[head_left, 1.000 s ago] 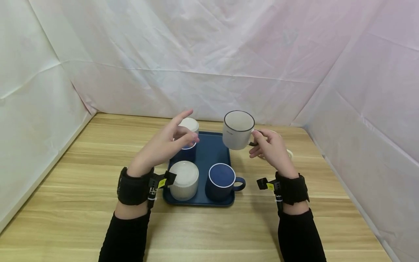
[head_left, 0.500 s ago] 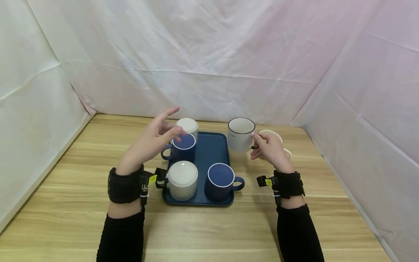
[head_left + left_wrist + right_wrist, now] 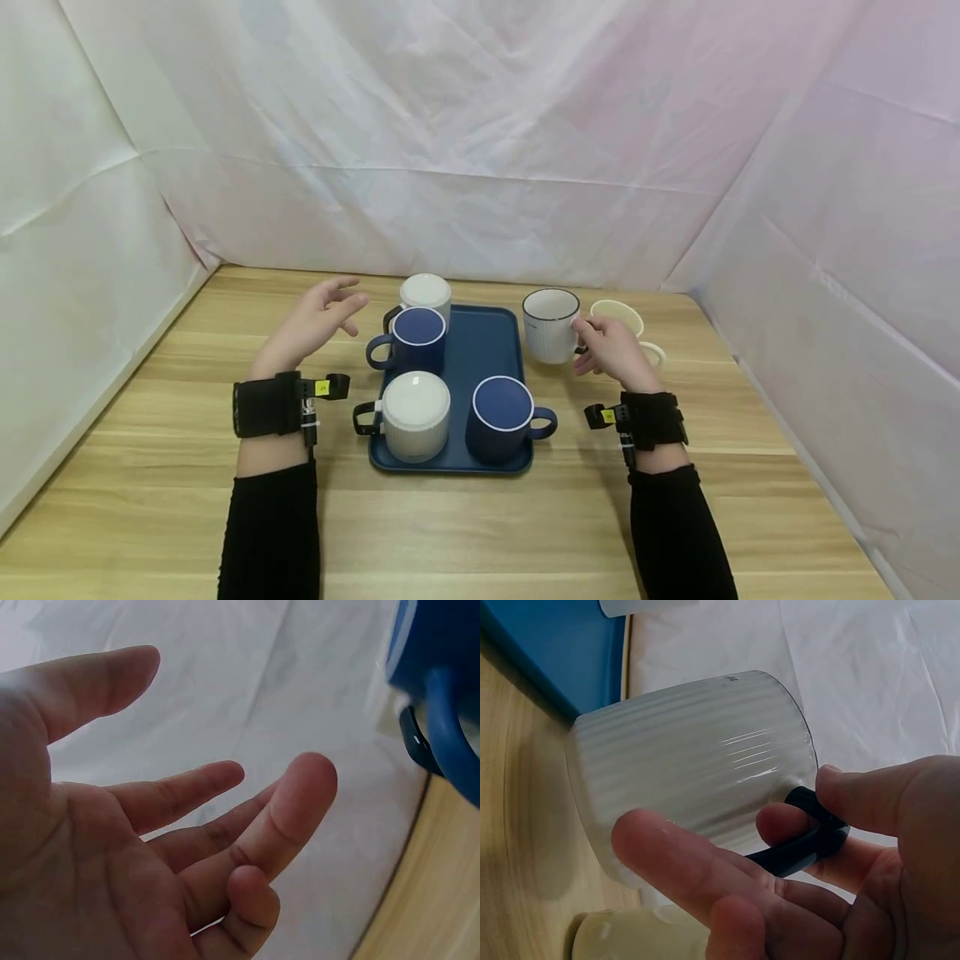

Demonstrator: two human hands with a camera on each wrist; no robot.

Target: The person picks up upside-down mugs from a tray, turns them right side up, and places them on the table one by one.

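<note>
We see right hand (image 3: 611, 354) gripping white ribbed mug (image 3: 551, 325) by its black handle, right of blue tray (image 3: 480, 350) | left hand (image 3: 315, 321) left of tray, fingers loose, holding nothing

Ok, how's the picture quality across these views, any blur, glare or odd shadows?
Head view: even, soft light, sharp throughout, faint shadows under the blue tray. Left wrist view: the left hand fills the frame and looks soft; the blue mug is blurred at the edge. Right wrist view: streaky highlights on the white ribbed mug, near fingers out of focus.
</note>
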